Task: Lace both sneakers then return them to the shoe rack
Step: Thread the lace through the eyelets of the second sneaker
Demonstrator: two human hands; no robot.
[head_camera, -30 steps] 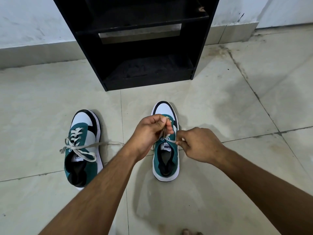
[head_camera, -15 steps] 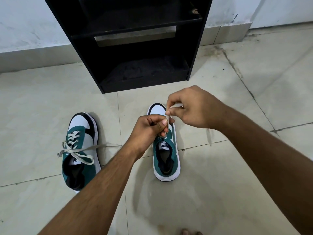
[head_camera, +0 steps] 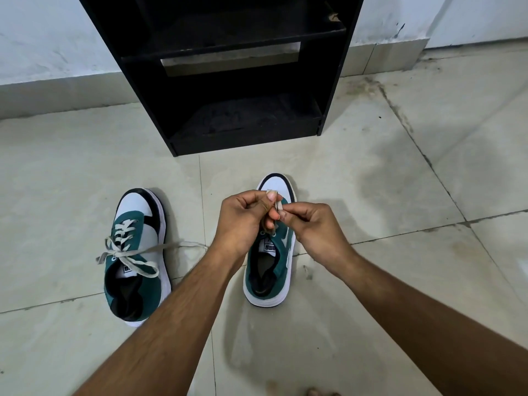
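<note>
Two green, white and black sneakers stand on the floor, toes pointing at the black shoe rack [head_camera: 331, 90]. The left sneaker [head_camera: 137, 252] is laced, with loose ends [head_camera: 183, 245] trailing to its right. The right sneaker [head_camera: 271, 252] sits under my hands. My left hand [head_camera: 243, 221] pinches the white lace [head_camera: 276, 201] above the sneaker's eyelets. My right hand [head_camera: 311, 227] meets it from the right and pinches the same lace at the fingertips. Most of the right sneaker's lacing is hidden behind my hands.
The shoe rack stands against a white wall, and its two visible shelves hold nothing. Pale floor tiles [head_camera: 400, 181] with dark grout lines spread all around. A toe shows at the bottom edge [head_camera: 314, 391].
My right hand has come down from above the toe of the right sneaker and back to the left hand. The left hand stayed over the eyelets.
</note>
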